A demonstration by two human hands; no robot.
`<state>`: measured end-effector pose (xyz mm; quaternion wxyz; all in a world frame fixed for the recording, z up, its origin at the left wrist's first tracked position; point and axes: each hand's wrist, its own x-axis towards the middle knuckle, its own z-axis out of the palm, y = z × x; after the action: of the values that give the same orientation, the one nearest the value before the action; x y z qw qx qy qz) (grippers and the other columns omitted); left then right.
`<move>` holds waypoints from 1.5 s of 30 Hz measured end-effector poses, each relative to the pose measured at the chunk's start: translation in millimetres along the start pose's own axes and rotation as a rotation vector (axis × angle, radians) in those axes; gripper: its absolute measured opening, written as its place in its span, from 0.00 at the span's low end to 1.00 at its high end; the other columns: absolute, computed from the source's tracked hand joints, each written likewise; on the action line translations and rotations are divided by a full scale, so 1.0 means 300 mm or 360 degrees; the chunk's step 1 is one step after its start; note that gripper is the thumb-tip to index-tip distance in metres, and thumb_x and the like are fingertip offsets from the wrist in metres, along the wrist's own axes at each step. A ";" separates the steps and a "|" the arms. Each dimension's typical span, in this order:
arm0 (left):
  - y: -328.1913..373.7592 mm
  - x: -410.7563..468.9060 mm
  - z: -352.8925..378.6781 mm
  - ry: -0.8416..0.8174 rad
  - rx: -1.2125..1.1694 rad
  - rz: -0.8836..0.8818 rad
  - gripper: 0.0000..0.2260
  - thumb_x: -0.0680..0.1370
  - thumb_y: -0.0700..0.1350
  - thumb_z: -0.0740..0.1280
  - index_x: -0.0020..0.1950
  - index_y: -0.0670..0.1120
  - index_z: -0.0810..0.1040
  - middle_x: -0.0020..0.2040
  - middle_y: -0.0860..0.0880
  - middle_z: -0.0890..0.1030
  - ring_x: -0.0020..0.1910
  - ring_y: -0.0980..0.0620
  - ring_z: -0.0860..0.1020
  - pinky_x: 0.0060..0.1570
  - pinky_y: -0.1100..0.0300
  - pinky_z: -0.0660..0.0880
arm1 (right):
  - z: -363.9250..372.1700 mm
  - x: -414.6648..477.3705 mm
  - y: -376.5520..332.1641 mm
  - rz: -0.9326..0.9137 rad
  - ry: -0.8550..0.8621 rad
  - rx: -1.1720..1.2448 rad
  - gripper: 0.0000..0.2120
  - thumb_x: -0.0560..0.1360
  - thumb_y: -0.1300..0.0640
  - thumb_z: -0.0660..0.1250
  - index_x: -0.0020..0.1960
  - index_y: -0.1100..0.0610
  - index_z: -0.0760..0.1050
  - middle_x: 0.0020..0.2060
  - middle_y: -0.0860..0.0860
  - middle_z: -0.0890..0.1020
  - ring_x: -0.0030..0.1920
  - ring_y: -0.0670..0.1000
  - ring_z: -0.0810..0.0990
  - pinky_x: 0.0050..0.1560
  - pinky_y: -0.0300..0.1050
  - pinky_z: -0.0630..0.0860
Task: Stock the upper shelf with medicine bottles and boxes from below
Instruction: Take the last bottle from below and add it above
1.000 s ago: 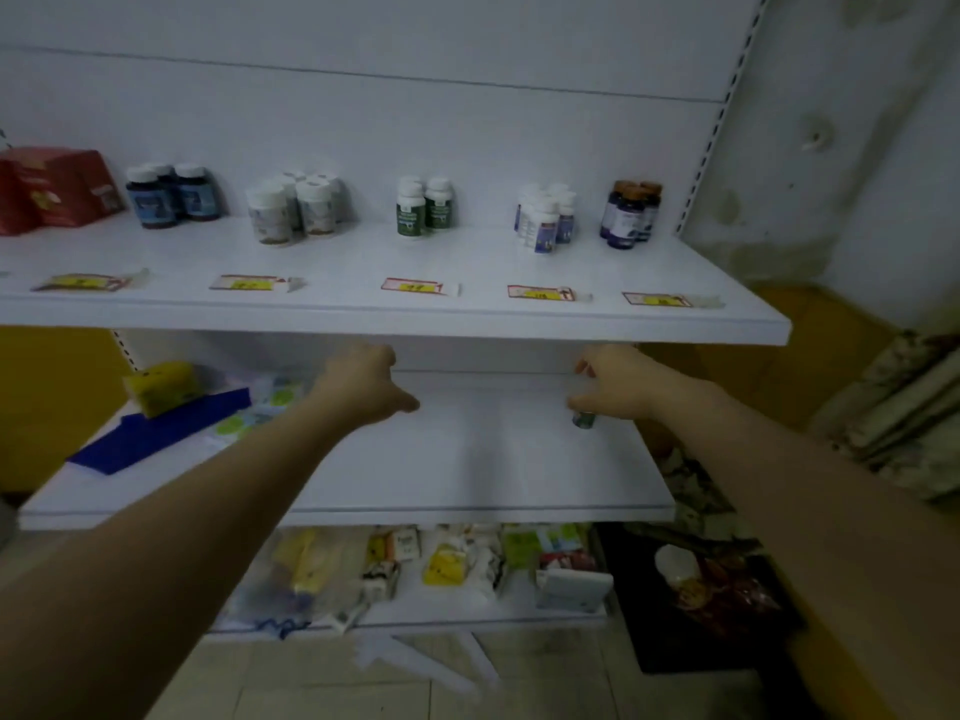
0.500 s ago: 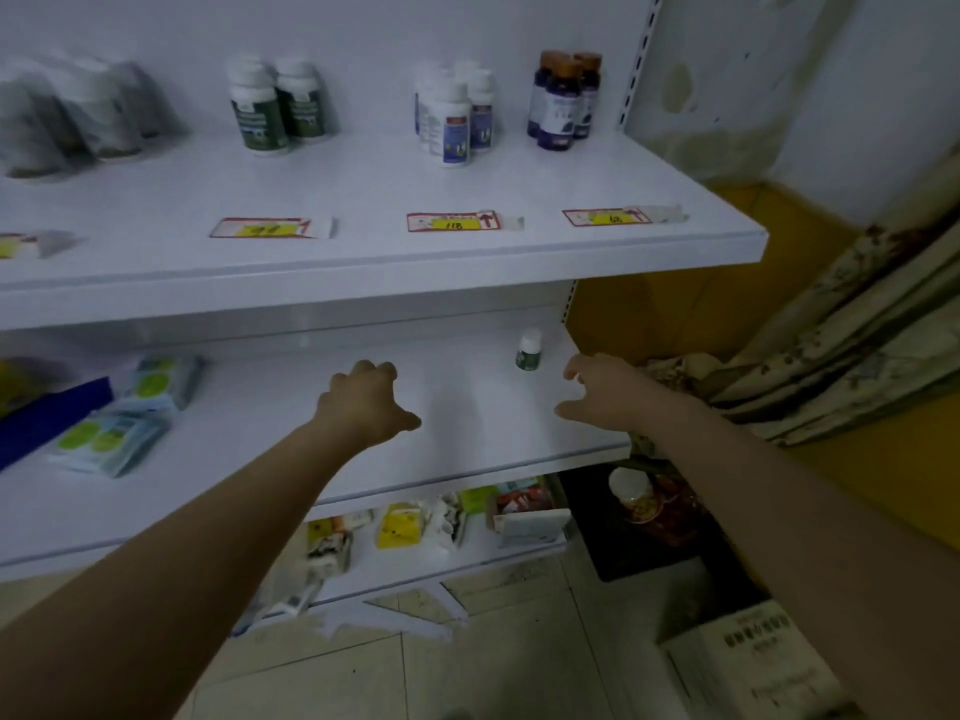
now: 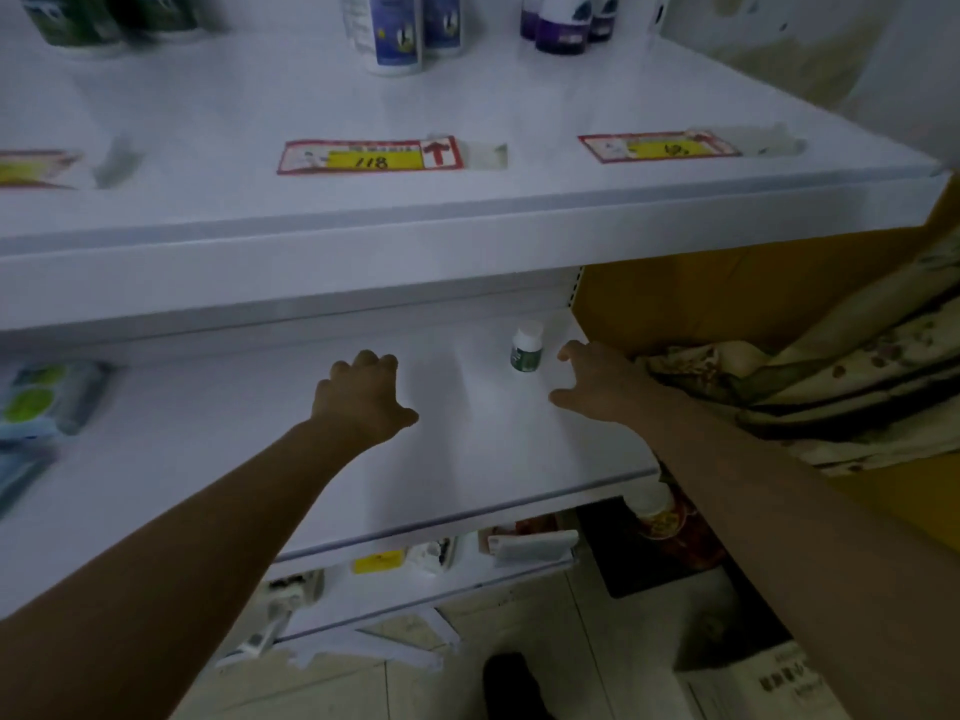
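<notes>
White shelving unit. On the middle shelf (image 3: 467,459) a small green-labelled bottle (image 3: 526,348) stands upright near the right rear corner. The right hand (image 3: 597,381) is spread just beside it, gripping nothing. The left hand (image 3: 361,397) is loosely curled and empty over the shelf's centre. The upper shelf (image 3: 208,122) carries stocked bottles (image 3: 395,33) along its rear edge.

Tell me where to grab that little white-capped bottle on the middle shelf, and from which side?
The bottle stands upright and alone, with the upper shelf overhanging it. So probably round its green body below the cap, from the front right, where the right hand is open beside it.
</notes>
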<state>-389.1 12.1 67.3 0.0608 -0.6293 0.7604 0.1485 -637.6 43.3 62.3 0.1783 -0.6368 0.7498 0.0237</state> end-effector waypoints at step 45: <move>-0.122 -0.754 -0.311 0.0194 0.0014 -0.0176 0.32 0.74 0.57 0.67 0.73 0.46 0.62 0.71 0.45 0.66 0.67 0.42 0.68 0.64 0.50 0.70 | -0.262 -0.673 -0.146 -0.0242 0.0019 0.0954 0.21 0.73 0.49 0.70 0.61 0.58 0.71 0.60 0.55 0.75 0.57 0.53 0.75 0.55 0.47 0.75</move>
<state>-299.3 190.4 213.6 0.0254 -0.6778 0.7275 0.1030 -588.7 205.5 204.3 0.3551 -0.6102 0.6746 -0.2157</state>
